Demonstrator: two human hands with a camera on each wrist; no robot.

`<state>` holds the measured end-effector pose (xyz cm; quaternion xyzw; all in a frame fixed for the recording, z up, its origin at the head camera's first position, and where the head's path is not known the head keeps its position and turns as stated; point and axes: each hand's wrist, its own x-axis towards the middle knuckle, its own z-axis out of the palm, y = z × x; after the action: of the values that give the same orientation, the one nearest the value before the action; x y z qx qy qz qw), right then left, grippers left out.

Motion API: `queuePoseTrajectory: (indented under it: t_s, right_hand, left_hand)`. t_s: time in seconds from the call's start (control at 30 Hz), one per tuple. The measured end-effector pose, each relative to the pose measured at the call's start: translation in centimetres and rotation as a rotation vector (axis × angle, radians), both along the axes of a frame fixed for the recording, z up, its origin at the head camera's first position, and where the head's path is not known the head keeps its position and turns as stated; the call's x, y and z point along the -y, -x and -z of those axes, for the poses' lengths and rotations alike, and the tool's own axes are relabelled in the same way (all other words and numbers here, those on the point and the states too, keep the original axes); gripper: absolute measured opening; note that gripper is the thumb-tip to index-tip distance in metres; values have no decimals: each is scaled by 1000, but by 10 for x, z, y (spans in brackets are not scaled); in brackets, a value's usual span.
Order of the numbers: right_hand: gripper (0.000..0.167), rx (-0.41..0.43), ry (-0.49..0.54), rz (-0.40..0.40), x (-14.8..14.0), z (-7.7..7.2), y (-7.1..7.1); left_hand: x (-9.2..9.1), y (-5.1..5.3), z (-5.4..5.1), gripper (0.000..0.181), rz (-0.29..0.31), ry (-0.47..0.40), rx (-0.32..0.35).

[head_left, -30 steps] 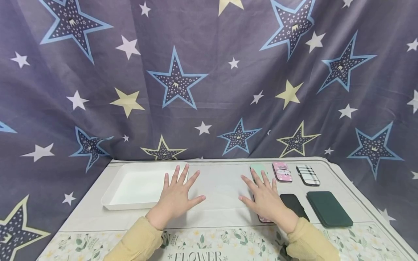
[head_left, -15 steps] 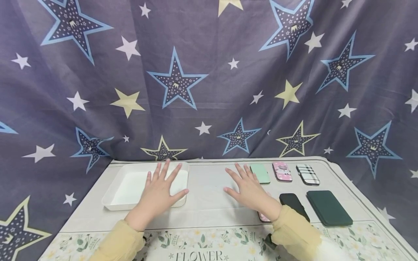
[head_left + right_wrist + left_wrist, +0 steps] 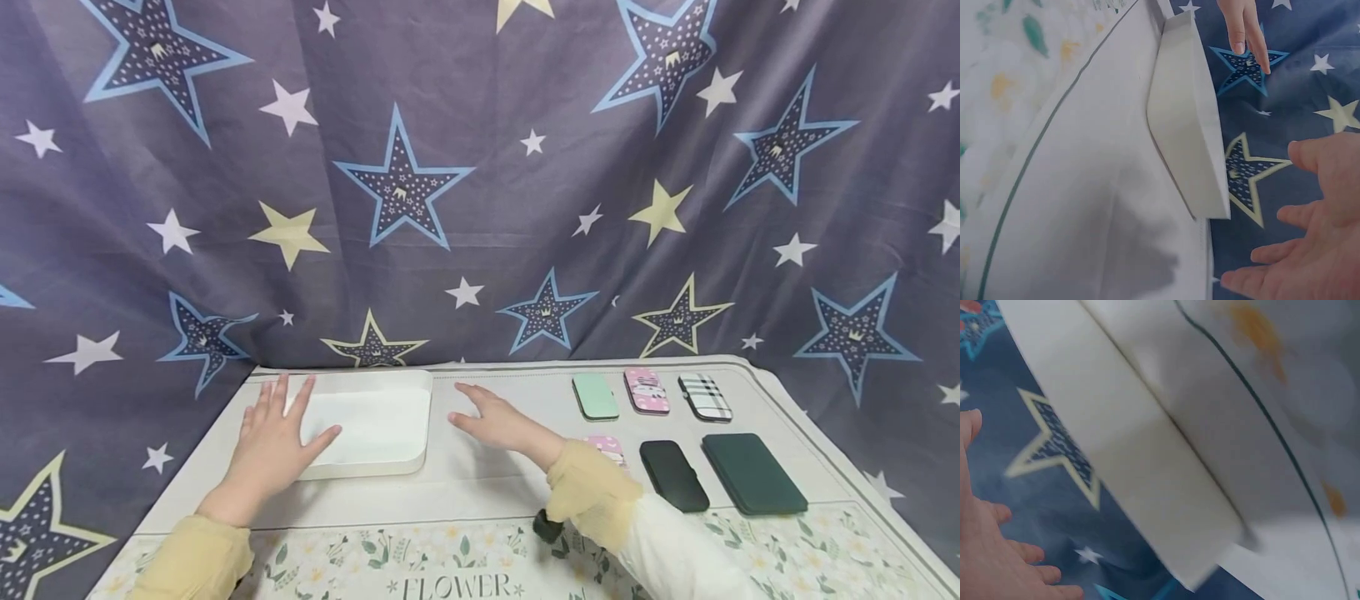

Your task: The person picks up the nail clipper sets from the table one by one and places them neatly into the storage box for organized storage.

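Observation:
A shallow white tray (image 3: pixel 360 468) lies at the left of the table, nothing visible inside it. My left hand (image 3: pixel 272 442), fingers spread, is over the tray's left end; whether it touches the rim I cannot tell. To the right of the tray hovers my right hand (image 3: pixel 498 423), apart from it, fingers extended and holding nothing. Both wrist views show the tray's side wall (image 3: pixel 1179 119) near the hands. In the left wrist view, the left hand's fingers (image 3: pixel 1022 550) are loosely spread.
On the right lie a mint case (image 3: pixel 596 396), a pink case (image 3: pixel 647 392), a plaid case (image 3: pixel 705 397), a black case (image 3: pixel 673 475) and a dark green case (image 3: pixel 753 473). Another pink case (image 3: pixel 606 447) is partly behind the right forearm. A star-patterned curtain (image 3: pixel 480 208) hangs behind.
Both hands have moved left. The left hand went from the tray's right side to its left end, the right hand from the cases to near the tray's right side. The tray has stayed put.

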<state>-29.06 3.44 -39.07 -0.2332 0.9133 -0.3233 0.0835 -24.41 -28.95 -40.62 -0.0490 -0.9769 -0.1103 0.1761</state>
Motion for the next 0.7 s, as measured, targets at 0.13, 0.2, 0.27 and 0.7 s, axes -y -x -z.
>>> queuePoseTrajectory:
  t_s: [0.13,0.2,0.27,0.7]
  right_hand:
    - [65,63,31,56,23,7,8]
    - [67,101,56,88,33,11,10]
    - [70,127,81,118,42,15,12]
    - [59,146,140,212,78,45,20]
  left_hand:
    - [23,11,7,95,-32,-40,26]
    - [33,18,10,97,-63,-49,45]
    - [44,27,13,98,-103,-61,78]
    - [68,50,22,57,-222,-256,344]
